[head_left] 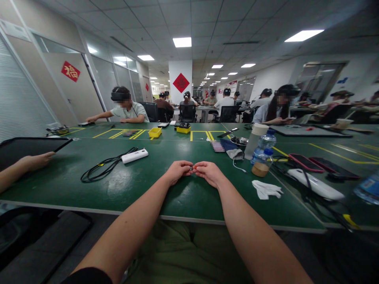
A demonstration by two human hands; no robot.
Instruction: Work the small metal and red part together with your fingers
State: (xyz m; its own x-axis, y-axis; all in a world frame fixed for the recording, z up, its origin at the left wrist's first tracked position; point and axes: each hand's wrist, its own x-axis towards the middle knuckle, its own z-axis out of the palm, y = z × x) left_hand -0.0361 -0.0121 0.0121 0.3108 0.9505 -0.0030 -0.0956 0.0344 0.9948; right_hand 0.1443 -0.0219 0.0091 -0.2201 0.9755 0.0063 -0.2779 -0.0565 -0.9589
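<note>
Both my hands meet just above the green table point(154, 177), fingertips nearly touching. My left hand point(179, 172) is closed in a pinch on a tiny dark, metallic-looking piece point(191, 168). Opposite it, my right hand point(207, 172) pinches a small orange-red piece point(194, 167). The two pieces sit close together between the fingertips; whether they are joined I cannot tell. Fingers cover most of both, so their kind does not show.
Left of my hands lies a white power bank point(134, 156) with a black cable point(102, 169). To the right are a crumpled white tissue point(266, 189), plastic bottles point(263, 162), a pale cylinder point(255, 142) and phones point(306, 163). Yellow trays point(155, 133) stand farther back. Other people sit around.
</note>
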